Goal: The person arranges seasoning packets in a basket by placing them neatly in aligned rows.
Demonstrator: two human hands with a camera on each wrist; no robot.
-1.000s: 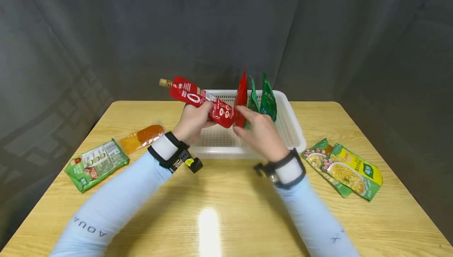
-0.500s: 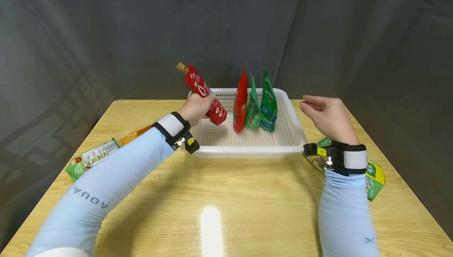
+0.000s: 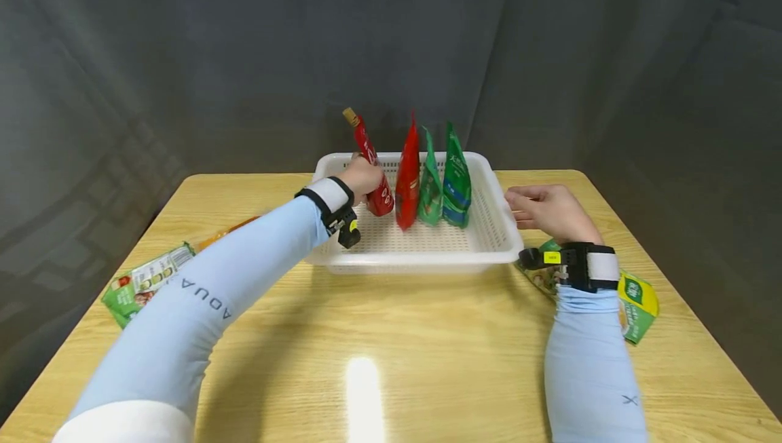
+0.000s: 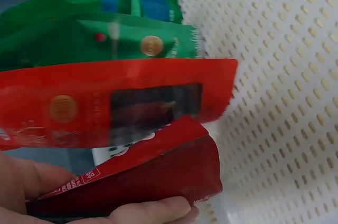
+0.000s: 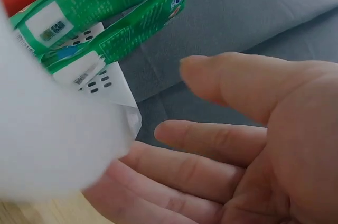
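One glossy wooden table (image 3: 391,334), grey curtain (image 3: 183,56) behind.

The red spout pouch (image 3: 371,170) with a tan cap stands in the white basket (image 3: 496,243), its cap tilted toward eleven o'clock, gripped low down by the left hand (image 3: 362,177). At its three o'clock, just beside it and perhaps touching, stands a red packet (image 3: 407,178). The basket's floor is perforated.
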